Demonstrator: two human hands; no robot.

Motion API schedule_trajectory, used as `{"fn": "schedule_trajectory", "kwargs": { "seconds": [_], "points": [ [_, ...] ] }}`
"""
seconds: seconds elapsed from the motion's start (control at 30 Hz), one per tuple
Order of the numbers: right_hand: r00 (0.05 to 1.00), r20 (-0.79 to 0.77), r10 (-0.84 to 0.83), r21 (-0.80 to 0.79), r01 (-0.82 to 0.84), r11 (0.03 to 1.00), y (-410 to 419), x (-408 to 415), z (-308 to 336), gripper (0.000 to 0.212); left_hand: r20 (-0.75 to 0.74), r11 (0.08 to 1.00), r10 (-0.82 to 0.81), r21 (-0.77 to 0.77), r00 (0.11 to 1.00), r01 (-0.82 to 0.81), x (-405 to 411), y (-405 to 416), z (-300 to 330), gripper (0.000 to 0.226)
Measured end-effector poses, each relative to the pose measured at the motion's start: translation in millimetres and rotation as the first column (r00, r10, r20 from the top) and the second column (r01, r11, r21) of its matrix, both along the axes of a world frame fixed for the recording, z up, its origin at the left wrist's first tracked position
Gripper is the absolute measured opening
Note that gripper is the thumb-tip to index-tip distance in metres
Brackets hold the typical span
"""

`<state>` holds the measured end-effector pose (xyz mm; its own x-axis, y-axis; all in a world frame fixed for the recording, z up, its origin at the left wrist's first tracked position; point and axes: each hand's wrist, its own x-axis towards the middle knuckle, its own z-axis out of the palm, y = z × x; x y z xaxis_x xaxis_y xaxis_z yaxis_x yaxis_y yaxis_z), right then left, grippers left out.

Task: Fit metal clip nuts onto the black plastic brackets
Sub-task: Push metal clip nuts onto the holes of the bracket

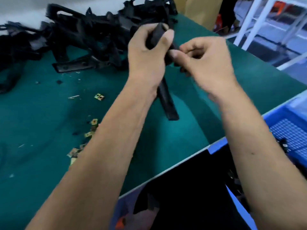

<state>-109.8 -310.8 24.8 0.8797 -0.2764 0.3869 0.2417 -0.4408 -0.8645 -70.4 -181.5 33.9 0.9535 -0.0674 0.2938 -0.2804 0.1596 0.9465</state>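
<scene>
My left hand (147,52) grips a long black plastic bracket (167,103) near its upper end, above the green table (41,113). The bracket's lower end points down toward me. My right hand (204,60) has its thumb and fingers curled against the bracket's side just right of my left thumb. Whether a clip nut sits between those fingers is hidden. Several brass-coloured clip nuts (99,96) lie loose on the table, most of them beside my left forearm (90,135).
A large heap of black brackets (79,35) covers the table's far left. A blue plastic crate (292,130) stands at the right beyond the table edge. White shelving (252,22) and a cardboard box (199,9) stand behind.
</scene>
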Motion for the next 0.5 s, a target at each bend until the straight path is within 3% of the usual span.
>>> {"fn": "schedule_trajectory", "kwargs": {
  "seconds": [0.13,0.27,0.4,0.5],
  "points": [
    [0.983,0.078,-0.163,0.199,0.145,0.969,-100,-76,-10,0.014,-0.049,0.958,-0.284,-0.054,0.957,0.282,-51,-118,3,0.009],
    [0.941,-0.066,-0.333,0.310,0.336,0.889,-188,-168,-61,0.031,-0.176,0.837,-0.502,0.148,0.847,0.527,-121,-211,-36,0.028],
    [0.843,-0.336,-0.419,0.106,0.476,0.873,-229,-243,-148,0.013,-0.477,0.548,-0.564,0.393,0.674,0.738,-174,-239,-123,0.034],
    [0.689,-0.640,-0.340,-0.075,0.385,0.920,-231,-277,-210,0.023,-0.738,0.335,-0.460,0.371,0.494,0.866,-198,-232,-188,0.052]
  ]
}}
